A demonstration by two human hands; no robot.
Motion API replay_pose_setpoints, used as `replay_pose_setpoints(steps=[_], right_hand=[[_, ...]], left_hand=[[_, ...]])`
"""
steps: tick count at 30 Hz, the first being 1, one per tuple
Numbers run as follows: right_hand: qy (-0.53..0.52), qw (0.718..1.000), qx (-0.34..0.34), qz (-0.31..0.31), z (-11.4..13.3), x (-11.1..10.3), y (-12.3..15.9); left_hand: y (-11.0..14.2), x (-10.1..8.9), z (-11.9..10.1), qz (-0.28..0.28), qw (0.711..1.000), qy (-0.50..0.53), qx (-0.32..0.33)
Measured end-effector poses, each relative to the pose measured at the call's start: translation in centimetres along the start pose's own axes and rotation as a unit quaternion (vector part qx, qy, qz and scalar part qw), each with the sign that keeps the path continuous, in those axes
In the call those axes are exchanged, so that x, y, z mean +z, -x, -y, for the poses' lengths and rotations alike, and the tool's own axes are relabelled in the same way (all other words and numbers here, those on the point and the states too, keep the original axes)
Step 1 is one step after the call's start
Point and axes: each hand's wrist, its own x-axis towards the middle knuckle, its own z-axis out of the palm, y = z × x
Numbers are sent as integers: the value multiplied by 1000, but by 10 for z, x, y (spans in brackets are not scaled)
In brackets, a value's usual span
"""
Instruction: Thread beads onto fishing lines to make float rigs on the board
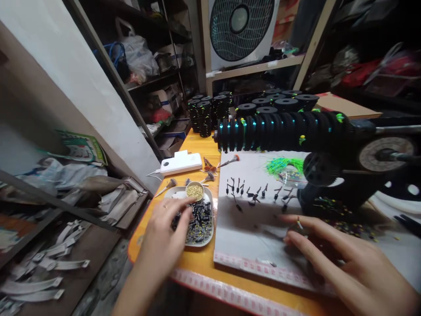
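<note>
My left hand (166, 232) reaches over a white tray (211, 232) with its thumb and index finger apart. Small black cylindrical parts (201, 213) and grey parts with yellow bits (199, 232) fill the tray by its fingertips. A small round cup of gold beads (195, 192) sits at the tray's far edge. Over the white board (237, 239), my right hand (342, 259) pinches something small and blurred, with a pale tip showing above the fingers. Beyond it several small black pieces with thin stems (253, 195) are set out on the board.
A black ribbed roller (279, 131) on a machine overhangs the board. Black spools (272, 103) stand behind. A bright green fibre bundle (285, 166) lies under the roller. A white power bank (180, 163) and brushes (230, 161) lie left. Measuring tape (230, 296) runs along the front edge.
</note>
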Motion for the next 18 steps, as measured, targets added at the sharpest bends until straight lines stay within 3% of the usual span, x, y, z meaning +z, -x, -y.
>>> replay_pose_setpoints(steps=[3, 8, 11, 14, 18], right_hand=[[46, 997, -50, -35, -3, 4, 1], [76, 988, -120, -58, 13, 2, 0], [84, 987, -133, -36, 19, 0, 3], [93, 987, -132, -18, 18, -1, 14], [81, 986, -143, -34, 10, -10, 37]], left_hand=[[-36, 3, 17, 15, 996, -87, 4], [-65, 21, 18, 67, 983, -167, 38], [-71, 23, 16, 66, 978, -185, 65], [-69, 18, 8, 31, 979, -181, 87], [-47, 11, -31, 11, 981, -128, 147]])
